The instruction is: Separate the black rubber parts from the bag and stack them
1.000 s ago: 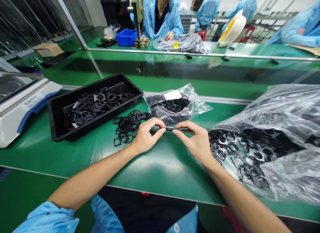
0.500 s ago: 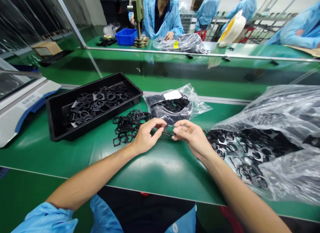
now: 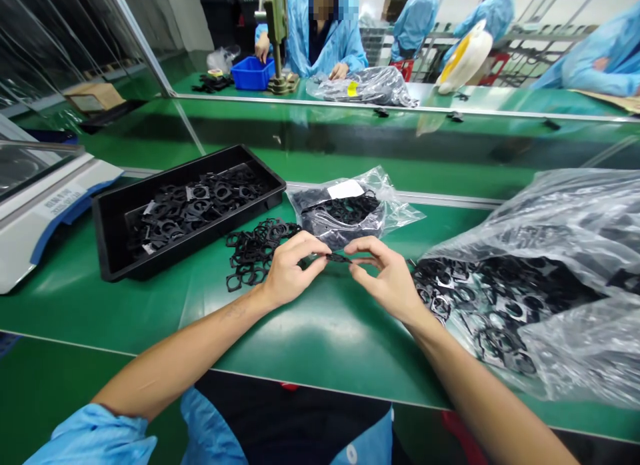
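Observation:
My left hand and my right hand meet above the green table, both pinching one small flat black plastic part between thumb and fingers. A loose heap of black square ring parts lies just left of my left hand. A large clear bag of black parts lies open at my right wrist. A smaller clear bag of black parts with a white label sits just behind my hands.
A black tray holding several black parts stands at the left, with a white weighing scale beyond it. Behind a glass divider, people in blue coats work at another green bench with a blue bin.
The black part was tilted up between my fingers half a second ago and now lies flat again. My right hand's fingers have shifted slightly; the person opposite has reached a hand to the blue bin.

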Available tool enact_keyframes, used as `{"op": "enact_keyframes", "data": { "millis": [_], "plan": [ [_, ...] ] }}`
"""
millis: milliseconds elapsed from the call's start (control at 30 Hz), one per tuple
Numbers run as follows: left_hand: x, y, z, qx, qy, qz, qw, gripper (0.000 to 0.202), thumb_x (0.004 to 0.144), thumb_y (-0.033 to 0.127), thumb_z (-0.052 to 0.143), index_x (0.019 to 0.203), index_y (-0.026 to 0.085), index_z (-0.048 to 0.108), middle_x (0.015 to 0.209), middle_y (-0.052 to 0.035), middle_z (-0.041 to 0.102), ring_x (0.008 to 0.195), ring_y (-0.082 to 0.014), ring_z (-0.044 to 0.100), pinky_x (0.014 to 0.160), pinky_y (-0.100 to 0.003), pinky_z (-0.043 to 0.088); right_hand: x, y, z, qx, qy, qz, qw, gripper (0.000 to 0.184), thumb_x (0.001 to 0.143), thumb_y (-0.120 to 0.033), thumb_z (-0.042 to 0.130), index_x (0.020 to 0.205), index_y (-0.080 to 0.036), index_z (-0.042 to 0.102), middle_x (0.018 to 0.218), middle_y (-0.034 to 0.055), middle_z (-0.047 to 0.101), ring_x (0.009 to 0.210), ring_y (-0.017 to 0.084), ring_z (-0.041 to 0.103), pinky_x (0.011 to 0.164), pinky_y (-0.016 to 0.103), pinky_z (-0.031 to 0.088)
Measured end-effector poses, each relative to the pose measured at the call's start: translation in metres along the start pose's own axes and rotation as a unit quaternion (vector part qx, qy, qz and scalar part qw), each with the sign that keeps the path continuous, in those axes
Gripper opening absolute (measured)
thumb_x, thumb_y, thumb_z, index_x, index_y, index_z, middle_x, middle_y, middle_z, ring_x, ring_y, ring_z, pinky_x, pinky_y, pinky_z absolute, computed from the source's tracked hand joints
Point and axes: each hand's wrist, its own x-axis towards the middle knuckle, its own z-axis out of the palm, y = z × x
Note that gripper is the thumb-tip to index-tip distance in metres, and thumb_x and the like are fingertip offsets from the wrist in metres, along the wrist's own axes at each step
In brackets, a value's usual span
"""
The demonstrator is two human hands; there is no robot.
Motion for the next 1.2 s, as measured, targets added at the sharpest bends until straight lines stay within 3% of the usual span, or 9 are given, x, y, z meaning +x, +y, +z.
{"op": "enact_keyframes", "data": {
  "millis": [100,200,733,933,1200],
  "plan": [
    [0.001,0.002,-0.001,0.001,0.003,-0.01,1.0,0.006,0.088,0.016,0.064,0.09,0.019,0.069,0.076,-0.0006,0.065,0.071,-0.0133,0.06,0.068,-0.027,0.049,-0.003,-0.004,0.001,-0.049,0.005,-0.047,0.998,0.007,0.078,-0.02,0.065,0.085,-0.023,0.065,0.093,0.0044,0.069,0.09,0.021,0.066,0.082,0.035,0.057],
    [0.001,0.004,0.0,-0.002,-0.006,-0.019,1.0,0.004,0.089,0.019,0.064,0.089,0.019,0.068,0.074,0.0,0.064,0.069,-0.0128,0.06,0.066,-0.026,0.049,-0.006,-0.006,0.002,-0.073,0.015,-0.052,0.996,0.001,0.082,-0.023,0.064,0.083,-0.023,0.064,0.089,0.0044,0.069,0.083,0.02,0.065,0.077,0.034,0.058],
    [0.0,0.003,0.001,-0.039,-0.028,-0.051,0.998,0.008,0.088,0.019,0.066,0.08,0.019,0.064,0.073,0.0013,0.063,0.068,-0.0119,0.059,0.066,-0.025,0.048,-0.005,-0.003,-0.004,-0.134,-0.006,-0.131,0.982,0.007,0.089,-0.021,0.061,0.083,-0.022,0.063,0.077,0.0031,0.062,0.075,0.02,0.06,0.073,0.035,0.049],
    [-0.004,-0.002,0.008,-0.07,-0.019,-0.098,0.993,0.005,0.088,0.019,0.065,0.084,0.018,0.063,0.078,0.0003,0.065,0.07,-0.0116,0.063,0.068,-0.023,0.052,-0.006,-0.003,-0.001,-0.107,-0.008,-0.123,0.987,0.005,0.088,-0.02,0.064,0.084,-0.022,0.063,0.088,0.0054,0.069,0.081,0.021,0.064,0.074,0.034,0.053],
    [-0.006,-0.001,0.009,-0.089,-0.037,-0.125,0.988,0.007,0.086,0.023,0.069,0.09,0.018,0.065,0.081,-0.001,0.068,0.073,-0.0122,0.065,0.072,-0.024,0.054,-0.007,-0.002,-0.002,-0.11,0.019,-0.1,0.989,0.013,0.092,-0.03,0.061,0.083,-0.021,0.063,0.081,0.0042,0.067,0.074,0.019,0.065,0.072,0.032,0.056]
  ]
}}
